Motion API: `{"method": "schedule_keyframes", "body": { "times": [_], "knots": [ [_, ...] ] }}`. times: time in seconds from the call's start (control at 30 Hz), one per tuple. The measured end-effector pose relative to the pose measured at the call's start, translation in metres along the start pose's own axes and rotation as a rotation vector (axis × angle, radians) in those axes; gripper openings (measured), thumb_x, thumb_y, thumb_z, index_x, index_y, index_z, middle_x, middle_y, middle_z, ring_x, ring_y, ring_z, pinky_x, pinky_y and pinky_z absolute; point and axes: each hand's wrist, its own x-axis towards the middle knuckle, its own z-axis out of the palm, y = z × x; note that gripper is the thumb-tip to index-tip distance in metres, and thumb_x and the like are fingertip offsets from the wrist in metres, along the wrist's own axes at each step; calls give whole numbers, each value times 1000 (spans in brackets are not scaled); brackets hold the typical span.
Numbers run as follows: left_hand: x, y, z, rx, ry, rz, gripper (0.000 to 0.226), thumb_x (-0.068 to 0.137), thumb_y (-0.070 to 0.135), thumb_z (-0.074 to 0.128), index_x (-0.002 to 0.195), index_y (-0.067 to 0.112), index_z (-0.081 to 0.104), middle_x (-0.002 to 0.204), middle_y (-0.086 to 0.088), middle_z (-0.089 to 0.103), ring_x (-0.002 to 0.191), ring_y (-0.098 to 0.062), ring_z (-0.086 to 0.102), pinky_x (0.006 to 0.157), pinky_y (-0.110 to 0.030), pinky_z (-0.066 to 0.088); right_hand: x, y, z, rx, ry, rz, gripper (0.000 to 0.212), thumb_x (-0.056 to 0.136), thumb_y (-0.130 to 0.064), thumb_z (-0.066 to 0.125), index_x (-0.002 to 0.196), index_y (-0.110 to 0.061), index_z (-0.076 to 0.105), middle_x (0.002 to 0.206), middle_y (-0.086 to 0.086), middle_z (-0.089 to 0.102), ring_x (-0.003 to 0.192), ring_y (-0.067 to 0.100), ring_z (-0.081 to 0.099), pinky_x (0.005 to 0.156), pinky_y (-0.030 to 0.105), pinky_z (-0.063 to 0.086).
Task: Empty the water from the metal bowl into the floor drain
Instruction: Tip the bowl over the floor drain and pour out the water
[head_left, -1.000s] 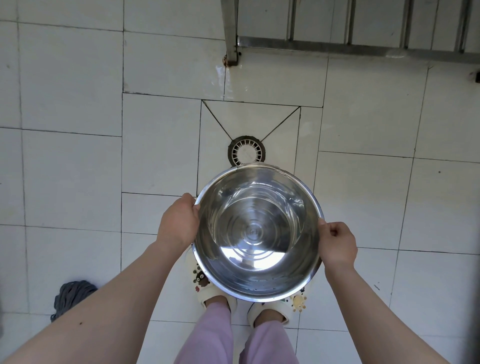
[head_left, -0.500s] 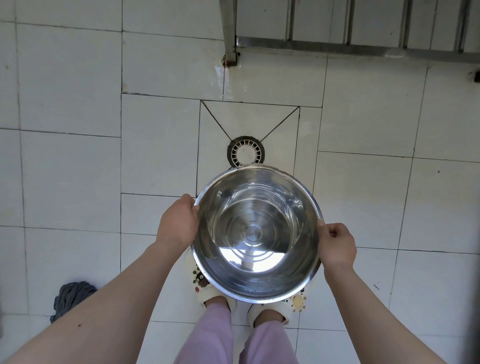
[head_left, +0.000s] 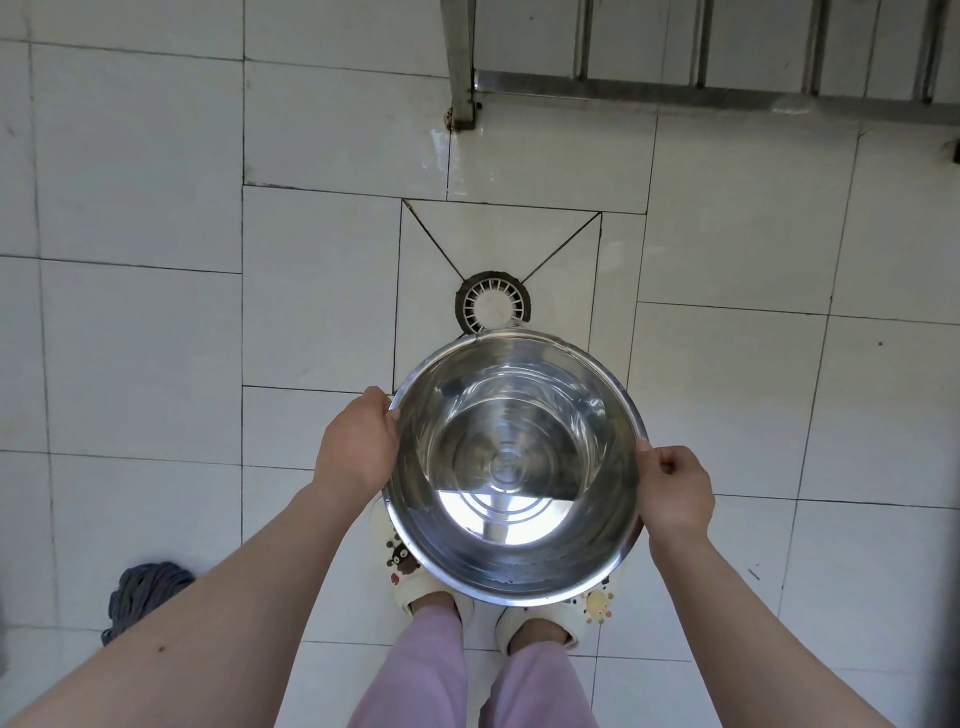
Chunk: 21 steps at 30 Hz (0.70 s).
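A shiny metal bowl (head_left: 514, 467) with clear water in its bottom is held level in the air above my feet. My left hand (head_left: 358, 447) grips its left rim and my right hand (head_left: 675, 493) grips its right rim. The round floor drain (head_left: 492, 302), a white slotted cover in a dark ring, lies in the tiled floor just beyond the bowl's far rim, which overlaps the drain's near edge in the head view.
A metal rack leg (head_left: 462, 67) and a crossbar (head_left: 701, 98) stand at the back above the drain. A grey mop head (head_left: 145, 592) lies on the floor at the lower left. My slippered feet (head_left: 436, 587) are under the bowl. White tiles surround the drain.
The bowl and both hands have sunk slightly in the view, showing a little more of the drain; the water's reflection has shifted a bit.
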Motion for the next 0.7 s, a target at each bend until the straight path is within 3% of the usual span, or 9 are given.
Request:
{"method": "schedule_keyframes", "body": {
  "times": [0.7],
  "knots": [
    [5, 5, -2, 26, -6, 7, 24, 97, 22, 38, 92, 3, 51, 76, -7, 55, 68, -27, 49, 58, -31, 31, 6, -3, 0, -6, 0, -3, 32, 93, -38, 53, 87, -8, 58, 75, -1, 58, 73, 22, 54, 70, 30, 37]
  ]
}}
